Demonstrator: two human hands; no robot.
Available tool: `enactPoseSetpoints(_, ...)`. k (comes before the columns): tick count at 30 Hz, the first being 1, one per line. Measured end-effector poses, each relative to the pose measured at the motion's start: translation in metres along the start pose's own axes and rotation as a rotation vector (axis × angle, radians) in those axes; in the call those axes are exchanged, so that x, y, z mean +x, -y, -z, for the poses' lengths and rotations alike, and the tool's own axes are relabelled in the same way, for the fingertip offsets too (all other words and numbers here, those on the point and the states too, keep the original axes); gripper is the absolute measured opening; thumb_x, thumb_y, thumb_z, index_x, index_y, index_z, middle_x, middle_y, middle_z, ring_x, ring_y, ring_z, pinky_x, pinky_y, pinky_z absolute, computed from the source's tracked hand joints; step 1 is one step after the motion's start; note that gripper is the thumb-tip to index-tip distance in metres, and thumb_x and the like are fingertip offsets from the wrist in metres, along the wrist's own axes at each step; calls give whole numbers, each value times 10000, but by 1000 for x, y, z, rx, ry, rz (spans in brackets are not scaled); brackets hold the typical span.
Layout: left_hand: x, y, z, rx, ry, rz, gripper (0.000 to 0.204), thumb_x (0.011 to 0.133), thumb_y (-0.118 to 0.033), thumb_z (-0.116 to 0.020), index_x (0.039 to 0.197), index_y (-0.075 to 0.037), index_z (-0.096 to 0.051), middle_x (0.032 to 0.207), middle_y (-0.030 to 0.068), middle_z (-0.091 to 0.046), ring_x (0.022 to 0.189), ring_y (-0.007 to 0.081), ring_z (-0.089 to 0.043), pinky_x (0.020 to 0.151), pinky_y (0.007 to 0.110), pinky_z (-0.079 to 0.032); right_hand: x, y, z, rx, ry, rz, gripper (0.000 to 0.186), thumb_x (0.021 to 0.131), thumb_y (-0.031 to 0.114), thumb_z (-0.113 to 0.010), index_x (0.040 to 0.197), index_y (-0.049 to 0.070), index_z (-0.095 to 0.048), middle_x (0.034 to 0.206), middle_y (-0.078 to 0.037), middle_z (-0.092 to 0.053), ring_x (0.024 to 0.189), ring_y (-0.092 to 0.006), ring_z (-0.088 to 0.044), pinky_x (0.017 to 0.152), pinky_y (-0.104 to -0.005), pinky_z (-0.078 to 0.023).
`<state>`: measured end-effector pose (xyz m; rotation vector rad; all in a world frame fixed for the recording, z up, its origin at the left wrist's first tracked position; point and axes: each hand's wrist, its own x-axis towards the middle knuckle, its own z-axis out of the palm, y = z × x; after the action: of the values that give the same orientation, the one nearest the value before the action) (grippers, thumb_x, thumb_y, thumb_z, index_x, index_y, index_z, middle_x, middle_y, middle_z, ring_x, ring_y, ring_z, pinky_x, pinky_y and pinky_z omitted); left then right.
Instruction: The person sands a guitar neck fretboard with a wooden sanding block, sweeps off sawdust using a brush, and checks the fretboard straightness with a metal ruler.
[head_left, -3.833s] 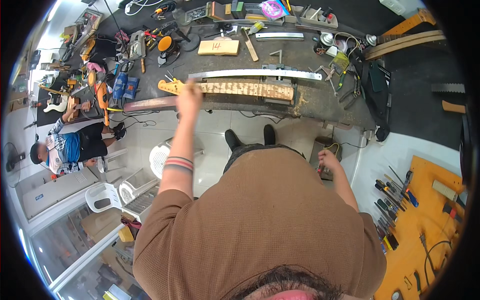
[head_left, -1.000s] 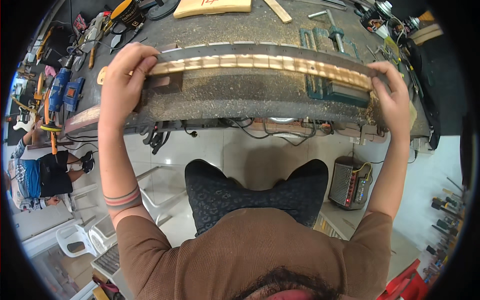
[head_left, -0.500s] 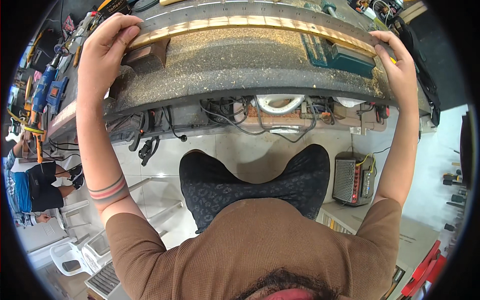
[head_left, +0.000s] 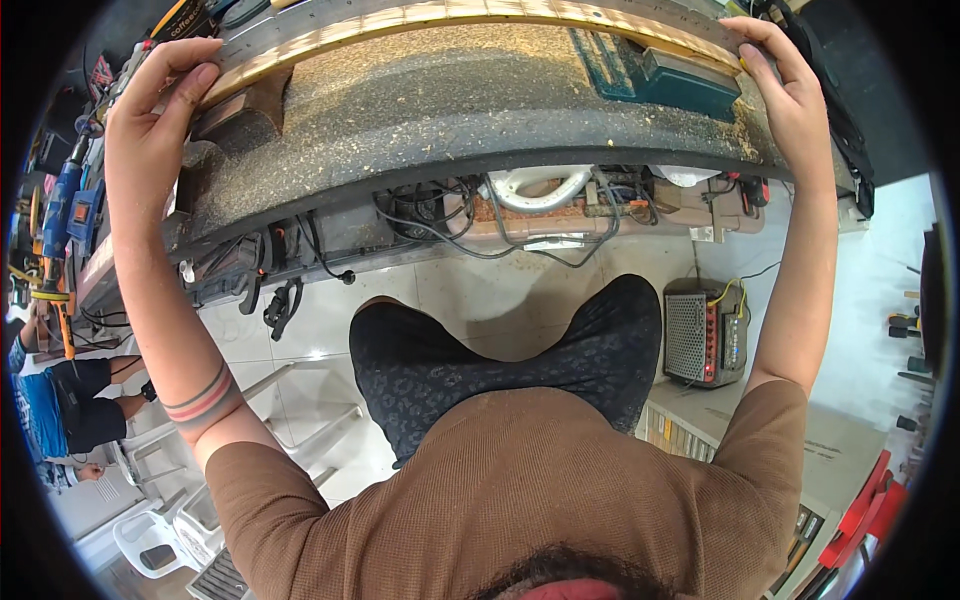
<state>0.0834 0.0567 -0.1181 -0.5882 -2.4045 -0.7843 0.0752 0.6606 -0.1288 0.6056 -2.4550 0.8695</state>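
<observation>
A long pale wooden fretboard strip (head_left: pixel 320 42) with crosswise fret lines spans the top of the view. Along its far side runs a metal ruler (head_left: pixel 285 32), partly cut off by the upper edge. Thumb and fingers of my left hand (head_left: pixel 155 115) close around the left end of ruler and strip. At the other end my right hand (head_left: pixel 788 95) pinches the ruler against the strip, thumb on the near side. Under the left end sits a brown wooden block (head_left: pixel 248 115); under the right end, a dark green support (head_left: pixel 690 85).
Sawdust covers the dark workbench (head_left: pixel 430 110). Cables (head_left: pixel 440 225) and a white ring-shaped part (head_left: pixel 540 188) lie below its front edge. A small amplifier (head_left: pixel 705 330) stands on the right. At far left are a blue tool (head_left: pixel 65 195) and another person (head_left: pixel 60 400).
The view has shifted, so the bench, ruler and strip sit higher and slightly farther left. Both hands keep their hold at the ends.
</observation>
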Motion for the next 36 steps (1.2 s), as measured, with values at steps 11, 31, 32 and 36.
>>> enactPoseSetpoints(11, 0, 27, 5, -47, 6, -18, 222, 1083, -25, -748, 1295, 15, -800, 1222, 41, -789, 1164, 130, -704, 1084, 285, -522, -3, 32, -17, -66, -112, 98, 157, 1060, -22, -630, 1192, -15, -716, 1089, -44, -642, 1056, -159, -634, 958, -312, -507)
enactPoseSetpoints(31, -4, 46, 15, -6, 2, 63, 191, 1092, 6, -738, 1274, 43, -781, 1242, 20, -746, 1182, 102, -649, 1107, 253, -468, -9, 20, -1, -180, -229, 276, 332, 1017, -45, -646, 1336, -4, -728, 1271, -109, -703, 1231, -261, -676, 1123, -387, -504)
enactPoseSetpoints(32, -3, 47, 14, -30, -10, 46, 195, 1089, 6, -740, 1276, 42, -781, 1243, 24, -756, 1184, 105, -657, 1107, 258, -475, -8, 20, -1, -178, -221, 264, 322, 1018, -40, -651, 1329, -6, -730, 1279, -114, -706, 1243, -272, -675, 1132, -397, -501)
enactPoseSetpoints(36, -4, 28, 15, 96, -20, 73, 243, 1077, -28, -746, 1308, 36, -783, 1248, 62, -815, 1169, 121, -708, 1091, 291, -522, -10, 38, -9, -276, -225, 241, 259, 1028, -24, -664, 1278, -9, -730, 1257, -113, -701, 1243, -270, -674, 1124, -391, -501)
